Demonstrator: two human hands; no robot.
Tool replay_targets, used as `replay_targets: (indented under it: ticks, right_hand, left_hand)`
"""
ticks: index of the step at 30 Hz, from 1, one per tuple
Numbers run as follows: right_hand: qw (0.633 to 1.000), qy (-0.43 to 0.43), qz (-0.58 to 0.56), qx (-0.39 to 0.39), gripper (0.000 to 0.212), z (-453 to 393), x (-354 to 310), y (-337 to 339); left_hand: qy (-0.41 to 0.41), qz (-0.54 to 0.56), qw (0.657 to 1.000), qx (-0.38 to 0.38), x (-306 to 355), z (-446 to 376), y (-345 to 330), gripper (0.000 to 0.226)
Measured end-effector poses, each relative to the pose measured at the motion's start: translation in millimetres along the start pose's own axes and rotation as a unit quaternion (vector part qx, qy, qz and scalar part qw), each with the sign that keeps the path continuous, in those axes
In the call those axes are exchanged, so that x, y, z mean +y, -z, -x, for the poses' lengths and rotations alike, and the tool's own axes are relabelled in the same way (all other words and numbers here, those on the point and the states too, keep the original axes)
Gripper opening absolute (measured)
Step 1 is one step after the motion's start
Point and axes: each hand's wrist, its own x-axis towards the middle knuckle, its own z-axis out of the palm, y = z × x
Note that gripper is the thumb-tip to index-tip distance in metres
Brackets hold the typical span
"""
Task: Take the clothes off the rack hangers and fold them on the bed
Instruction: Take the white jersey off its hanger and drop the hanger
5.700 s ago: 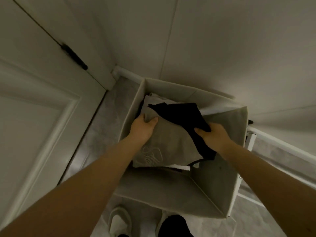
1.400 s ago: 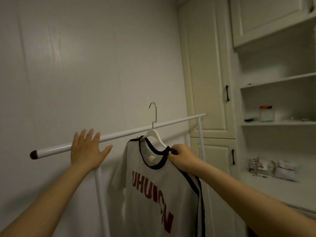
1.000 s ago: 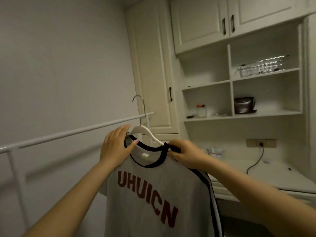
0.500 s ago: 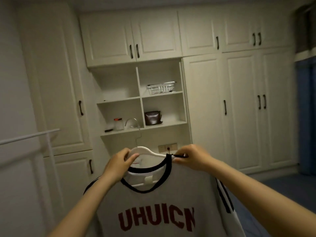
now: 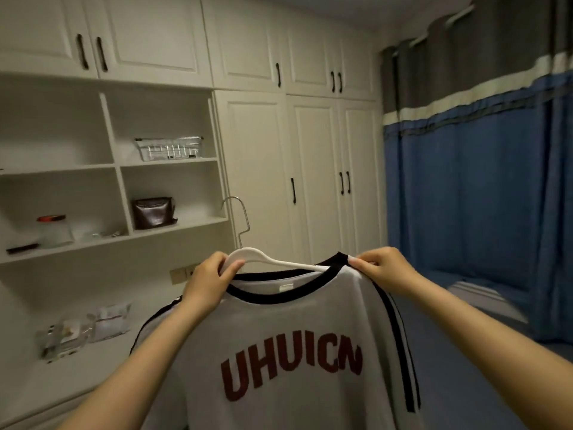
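Note:
A white T-shirt (image 5: 291, 342) with a black collar, black shoulder stripes and dark red letters hangs in front of me on a white hanger (image 5: 263, 257) with a metal hook. My left hand (image 5: 210, 282) grips the hanger's left arm and the collar beside it. My right hand (image 5: 376, 268) pinches the shirt's right shoulder at the collar, over the hanger's right end. The shirt's lower part runs out of view. The rack is out of sight.
Cream wardrobe doors (image 5: 310, 169) and open shelves (image 5: 124, 234) fill the wall ahead, with a brown bag (image 5: 153, 212), a jar (image 5: 55, 231) and a wire basket (image 5: 170, 148). A counter (image 5: 40, 377) with small packets is at left. Blue curtains (image 5: 471, 197) hang at right above a blue surface (image 5: 459, 346).
I have turned right, away from the rack, carrying the shirt on its hanger. The rack has left the view and the curtains have come in. Both hands keep their hold.

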Motion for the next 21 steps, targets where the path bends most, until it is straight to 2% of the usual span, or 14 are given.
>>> replay_targets:
  ticks: [2,7,15,19,21]
  right_hand:
    - [0.999,-0.019,0.002,0.035,0.031,-4,18,11]
    - [0.993,-0.052,0.041,0.099,0.032,-34,50,37]
    - [0.974,-0.128,0.098,0.159,0.029,-65,95,67]
    - [0.966,-0.162,0.113,0.165,0.029,-60,122,74]
    - [0.961,-0.178,0.116,0.175,0.031,-58,135,76]
  left_hand:
    - [0.0,0.015,1.0,-0.002,-2,-21,-19,0.027]
    - [-0.013,0.129,0.991,-0.031,-8,-83,-75,0.024]
    - [-0.016,0.257,0.965,-0.059,2,-151,-162,0.022]
    - [0.081,0.407,0.907,-0.067,8,-171,-199,0.025]
    - [0.118,0.462,0.873,-0.096,17,-179,-222,0.026]
